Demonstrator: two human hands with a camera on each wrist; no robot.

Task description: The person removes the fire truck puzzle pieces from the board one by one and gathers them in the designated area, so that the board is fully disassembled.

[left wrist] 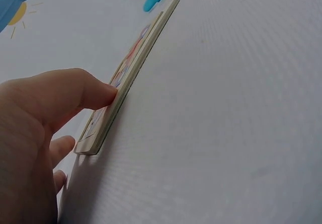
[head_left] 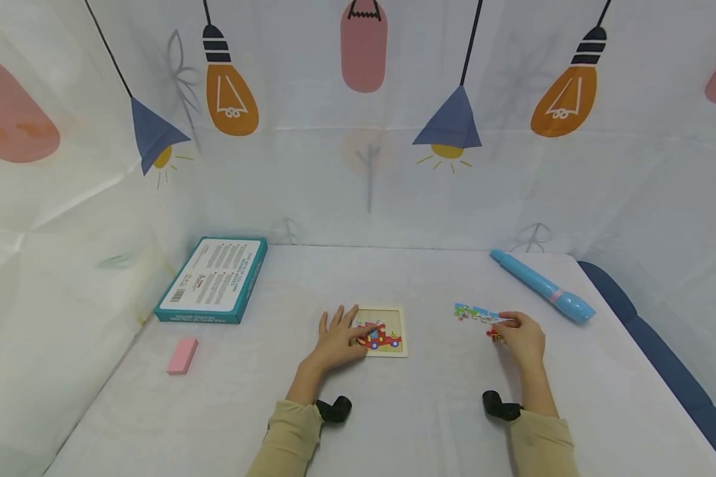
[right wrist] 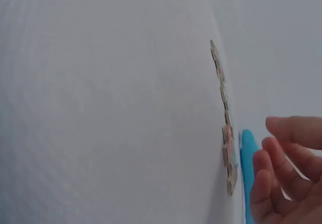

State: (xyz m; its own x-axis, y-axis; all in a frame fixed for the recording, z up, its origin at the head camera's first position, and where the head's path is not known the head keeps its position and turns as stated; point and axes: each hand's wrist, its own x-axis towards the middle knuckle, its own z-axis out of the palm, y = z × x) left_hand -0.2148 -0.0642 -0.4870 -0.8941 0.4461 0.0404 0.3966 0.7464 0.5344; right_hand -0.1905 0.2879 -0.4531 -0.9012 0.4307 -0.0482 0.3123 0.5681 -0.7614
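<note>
A wooden jigsaw tray (head_left: 396, 320) with a raised rim lies on the table, part of a red vehicle picture (head_left: 383, 340) filling its lower portion. My left hand (head_left: 336, 341) rests over the tray's left side with fingers spread. In the left wrist view its thumb (left wrist: 98, 94) presses the tray's near edge. To the right, my right hand (head_left: 522, 336) hovers over loose puzzle pieces (head_left: 476, 313), blue and green, lined up in a row. A red piece (head_left: 492, 336) shows beneath its fingers. In the right wrist view the loosely bent fingers stand apart from the pieces (right wrist: 229, 153), holding nothing.
A teal-edged box (head_left: 211, 275) lies at the back left, with a pink block (head_left: 182, 356) in front of it. A light blue tube-shaped object (head_left: 541, 285) lies behind the right hand. A dark blue seat (head_left: 650, 344) borders the table's right edge.
</note>
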